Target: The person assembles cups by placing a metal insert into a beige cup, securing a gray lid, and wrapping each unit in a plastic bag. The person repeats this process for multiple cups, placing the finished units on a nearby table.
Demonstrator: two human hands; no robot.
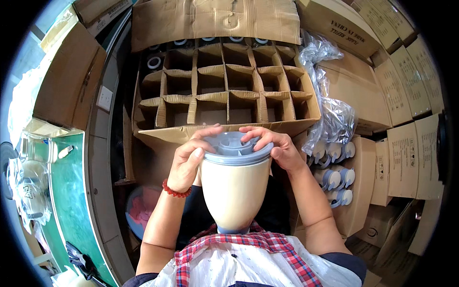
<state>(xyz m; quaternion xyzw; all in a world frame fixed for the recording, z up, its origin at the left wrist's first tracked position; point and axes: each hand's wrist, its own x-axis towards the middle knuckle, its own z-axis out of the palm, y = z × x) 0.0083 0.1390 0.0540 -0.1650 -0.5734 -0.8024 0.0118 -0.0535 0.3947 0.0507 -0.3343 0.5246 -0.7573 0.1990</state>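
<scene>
A cream flask body (pixel 235 191) stands between my forearms, wide end up, its narrow grey-blue end against my checked apron (pixel 282 246). Over the wide end sits a round grey-blue base cap (pixel 241 159) with a recessed, ribbed middle. My left hand (pixel 185 160) grips the left side of the cap, thumb at the near rim and fingers at the far side. On the other side my right hand (pixel 283 149) curls its fingers over the rim, with some fingertips on the recessed part. Whether the cap is fully seated cannot be made out.
Beyond my hands stands a large divided carton (pixel 210 115), bottles with white ring tops in its far cells. At right, a box (pixel 362 182) holds several white-and-grey pouring lids (pixel 330 178) under clear plastic wrap (pixel 334 115). A green-topped table (pixel 71 191) and a blue bucket (pixel 135 225) are at left.
</scene>
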